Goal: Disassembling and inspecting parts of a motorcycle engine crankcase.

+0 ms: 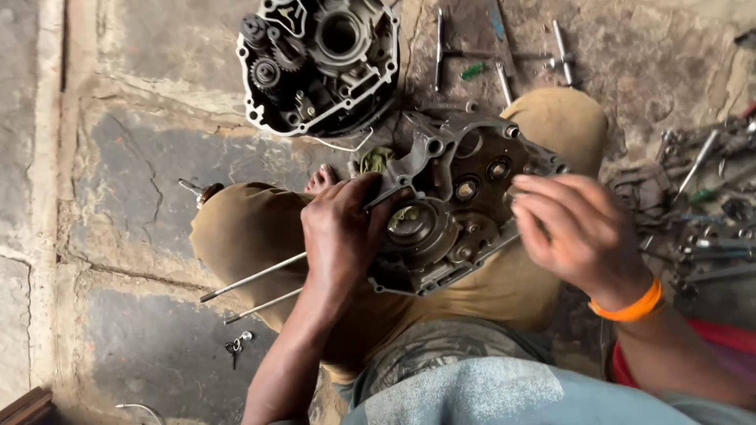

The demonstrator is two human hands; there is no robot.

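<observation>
A grey metal engine case half point(453, 201) with round bearing holes rests above my knees, tilted toward me. My left hand point(342, 232) grips its left edge, fingers curled over the rim. My right hand point(579, 228), with an orange band at the wrist, holds its right edge, fingertips pressed against the inner face. A second case half point(319, 67) with black gears inside lies on the stone floor beyond my knees. Two long thin metal rods point(252, 279) stick out to the left from under my left hand.
Several hand tools point(697, 212) lie heaped on the floor at right. More tools and a T-handled wrench point(441, 51) lie at the top. A small key-like metal piece point(236, 345) sits at lower left. My bare toes point(321, 179) show between the knees.
</observation>
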